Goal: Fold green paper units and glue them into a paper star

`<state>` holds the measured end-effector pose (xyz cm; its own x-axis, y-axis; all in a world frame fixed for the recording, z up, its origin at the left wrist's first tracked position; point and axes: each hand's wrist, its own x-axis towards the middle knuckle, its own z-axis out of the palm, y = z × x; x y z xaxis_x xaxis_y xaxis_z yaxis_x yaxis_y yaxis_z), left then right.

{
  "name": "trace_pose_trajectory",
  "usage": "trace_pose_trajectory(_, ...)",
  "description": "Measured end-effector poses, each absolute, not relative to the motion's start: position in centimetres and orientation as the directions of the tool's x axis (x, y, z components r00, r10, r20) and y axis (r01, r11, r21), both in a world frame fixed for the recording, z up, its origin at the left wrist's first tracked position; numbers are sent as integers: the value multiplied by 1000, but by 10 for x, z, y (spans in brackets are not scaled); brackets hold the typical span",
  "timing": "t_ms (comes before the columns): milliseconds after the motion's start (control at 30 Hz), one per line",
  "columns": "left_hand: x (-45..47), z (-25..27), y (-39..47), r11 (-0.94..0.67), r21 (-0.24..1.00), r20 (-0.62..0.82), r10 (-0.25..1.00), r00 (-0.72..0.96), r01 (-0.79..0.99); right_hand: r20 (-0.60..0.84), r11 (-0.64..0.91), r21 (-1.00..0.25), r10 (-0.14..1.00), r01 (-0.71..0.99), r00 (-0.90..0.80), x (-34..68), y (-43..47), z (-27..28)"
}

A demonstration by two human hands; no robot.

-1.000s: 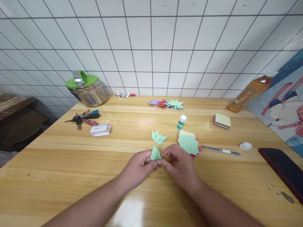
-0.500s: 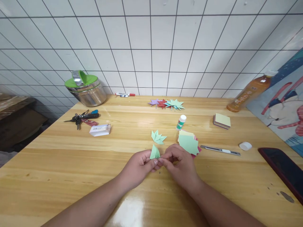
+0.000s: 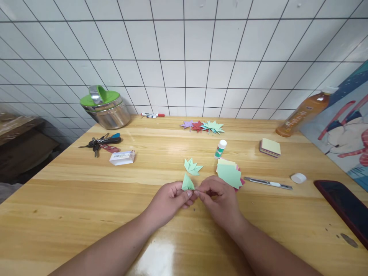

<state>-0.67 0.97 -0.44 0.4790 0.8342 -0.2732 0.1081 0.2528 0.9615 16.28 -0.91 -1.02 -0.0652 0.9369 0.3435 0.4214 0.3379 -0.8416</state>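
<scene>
paper (image 3: 187, 182), green and folded to a peak, is at the lower middle of the frame, held up over the table (image 3: 94, 203). the left hand (image 3: 168, 201) has it clamped between thumb and fingers, the peak pointing up. the right hand (image 3: 220, 197) comes in from the other side, thumb and forefinger tips close together at the paper's lower right corner; i cannot tell whether they pinch it.

just above the paper lies a pointed green piece (image 3: 193, 167), folded and flat. a loose stack of coloured sheets (image 3: 229, 175), green on top, lies just beyond the right hand, with a glue stick (image 3: 220, 148) above it. to the right of the sheets is a cutter (image 3: 268, 183), then a white cap (image 3: 298, 178) and, at the lower right edge, a dark phone (image 3: 343, 205).

a square pad (image 3: 270, 147) lies at the middle right, below an orange bottle (image 3: 303, 114). at the upper middle, by the tiled wall (image 3: 169, 42), is a row of paper stars (image 3: 202, 126) in purple, red, blue and green. to their left are markers (image 3: 152, 115); farther left, a green-lidded pot (image 3: 112, 115), keys (image 3: 99, 144) and a small box (image 3: 122, 157).
</scene>
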Motion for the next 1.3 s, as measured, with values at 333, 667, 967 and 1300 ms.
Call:
trace_pose_trajectory(333,-8,1,9,261,958,-282,813,510,115,336,348,-789,934,506,-119,161,-11,-8)
trace_pose_trajectory(667,-4,1,4,172,981,-194,826,530,90,371,353,-759,925,547,-82,160,-15,-4)
trace_pose_trajectory(967,-6,1,5,230,965,-261,811,523,125,351,376,-783,925,495,-148,161,-13,-7)
trace_pose_trajectory(1300,-10,-1,8,315,948,-285,797,532,37,374,426,-797,905,427,-205,163,-11,-5)
